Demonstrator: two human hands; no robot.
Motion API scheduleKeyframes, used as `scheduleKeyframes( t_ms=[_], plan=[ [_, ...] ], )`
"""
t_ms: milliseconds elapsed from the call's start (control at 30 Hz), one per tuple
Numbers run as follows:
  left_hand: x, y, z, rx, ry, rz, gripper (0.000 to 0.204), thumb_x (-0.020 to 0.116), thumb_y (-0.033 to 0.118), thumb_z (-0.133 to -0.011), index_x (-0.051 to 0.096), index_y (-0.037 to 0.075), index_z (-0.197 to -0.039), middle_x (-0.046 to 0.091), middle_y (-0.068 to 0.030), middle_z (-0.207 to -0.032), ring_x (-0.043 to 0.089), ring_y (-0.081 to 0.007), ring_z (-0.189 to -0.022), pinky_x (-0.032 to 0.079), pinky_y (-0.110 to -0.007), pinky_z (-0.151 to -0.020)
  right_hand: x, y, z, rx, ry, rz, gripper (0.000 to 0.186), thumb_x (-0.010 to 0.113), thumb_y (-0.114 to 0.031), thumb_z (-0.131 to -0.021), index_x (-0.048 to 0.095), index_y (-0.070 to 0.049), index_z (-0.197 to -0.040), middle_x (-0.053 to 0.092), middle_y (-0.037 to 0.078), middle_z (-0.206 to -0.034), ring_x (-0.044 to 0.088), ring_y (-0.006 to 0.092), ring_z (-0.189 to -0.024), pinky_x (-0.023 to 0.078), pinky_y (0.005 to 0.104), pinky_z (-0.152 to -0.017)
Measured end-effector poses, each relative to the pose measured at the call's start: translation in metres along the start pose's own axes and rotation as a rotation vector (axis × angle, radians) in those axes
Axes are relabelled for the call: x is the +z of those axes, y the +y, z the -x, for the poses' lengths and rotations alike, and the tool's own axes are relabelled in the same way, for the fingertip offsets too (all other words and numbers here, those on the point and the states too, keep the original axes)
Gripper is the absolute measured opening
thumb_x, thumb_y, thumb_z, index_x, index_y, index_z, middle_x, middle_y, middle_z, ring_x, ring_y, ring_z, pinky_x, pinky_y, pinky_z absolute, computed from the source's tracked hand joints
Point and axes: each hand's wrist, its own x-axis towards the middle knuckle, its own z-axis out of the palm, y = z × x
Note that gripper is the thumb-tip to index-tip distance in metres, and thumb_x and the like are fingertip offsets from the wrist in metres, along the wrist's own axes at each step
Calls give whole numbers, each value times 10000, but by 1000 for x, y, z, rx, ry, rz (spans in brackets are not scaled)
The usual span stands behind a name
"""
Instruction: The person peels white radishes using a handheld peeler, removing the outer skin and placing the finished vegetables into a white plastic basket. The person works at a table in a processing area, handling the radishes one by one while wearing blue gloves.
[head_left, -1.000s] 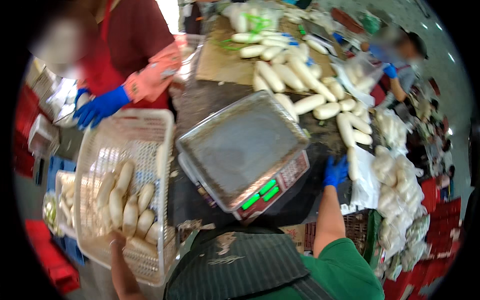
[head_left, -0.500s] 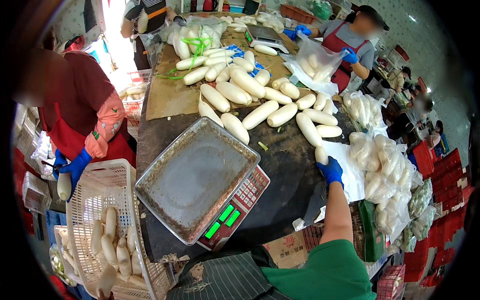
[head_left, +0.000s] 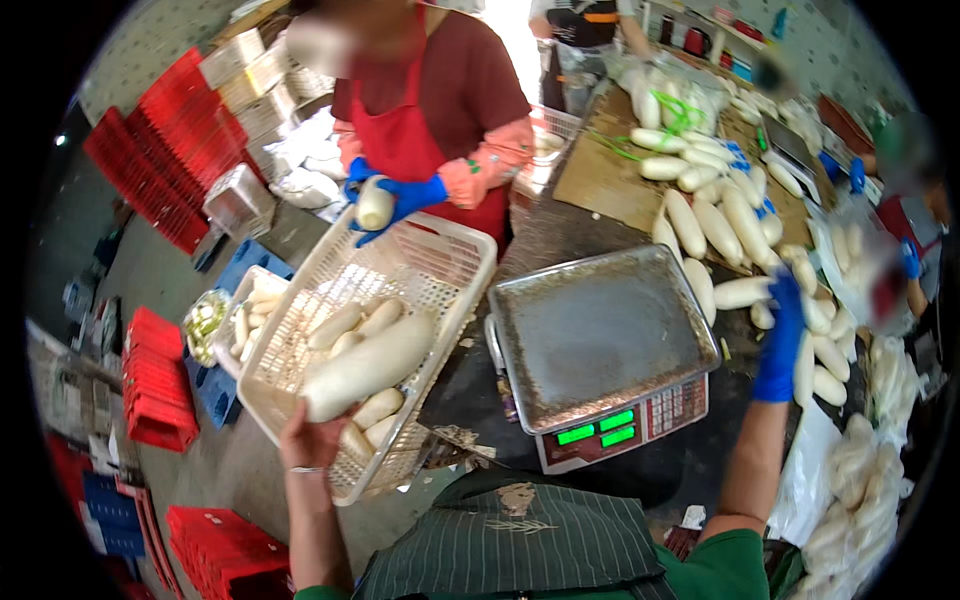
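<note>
My bare left hand (head_left: pixel 307 440) grips the end of a large white radish (head_left: pixel 370 362), raised over a white perforated crate (head_left: pixel 472 292) with smaller radishes inside. My right hand (head_left: pixel 783 335), in a blue glove, reaches among the radishes (head_left: pixel 720 228) on the dark-topped table's right side; it is blurred, and whether it holds one I cannot tell. Between my hands sits a weighing scale (head_left: pixel 670 408) with a worn steel tray (head_left: pixel 598 330) on top, empty, and lit green displays.
A co-worker in a red apron (head_left: pixel 430 130) holds a radish (head_left: pixel 375 203) above the crate. Other workers stand behind and right. Red crates (head_left: pixel 160 380) are stacked left, by a blue pallet (head_left: pixel 218 393). Bagged radishes (head_left: pixel 850 470) lie at the right edge; cardboard (head_left: pixel 600 190) covers the table's back.
The view has swung left. My left hand has lifted a radish over the crate. My right hand has moved further in among the pile. The co-worker's hands remain on a radish.
</note>
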Motion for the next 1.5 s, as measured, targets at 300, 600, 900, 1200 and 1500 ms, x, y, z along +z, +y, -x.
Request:
scheduleKeyframes(
  t_ms=[300,600,900,1200,1500],
  plan=[
    [31,-64,21,-159,-393,33,743,693,151,-716,310,-23,-1329,460,-190,-1260,486,-361,-1133,452,-431,-916,245,-17,170,572,-1007,-510,574,624,-79,-797,377,14,-1306,512,131,-1226,488,209,-1129,371,337,-979],
    [52,-42,17,-235,-929,-873,824,745,246,-700,299,8,-1351,485,-80,-1220,459,-165,-1106,356,-300,-952,252,-30,190,277,-1231,-429,453,594,-90,-838,452,-9,-1260,514,109,-1224,476,185,-1122,356,326,-983],
    [21,-73,14,-482,-283,-495,640,624,246,-845,268,48,-1339,518,-82,-1119,535,-160,-946,471,-305,-783,290,31,230,-22,-901,408,578,535,-264,-869,325,25,-1324,394,248,-1311,397,337,-1214,330,383,-1001],
    [-3,-29,20,106,-94,-960,717,757,199,-706,323,17,-1248,524,-124,-1087,520,-190,-980,445,-321,-837,316,95,266,-186,-718,1170,821,589,-244,-764,136,50,-1382,170,280,-1417,195,439,-1300,190,473,-1065],
    [-38,-31,-7,-102,-79,-703,573,599,360,-824,393,9,-1227,573,-113,-1026,579,-200,-902,481,-332,-782,304,97,260,-51,-661,834,656,524,50,-763,282,-24,-1369,494,234,-1172,489,369,-1061,404,396,-896]
  ],
)
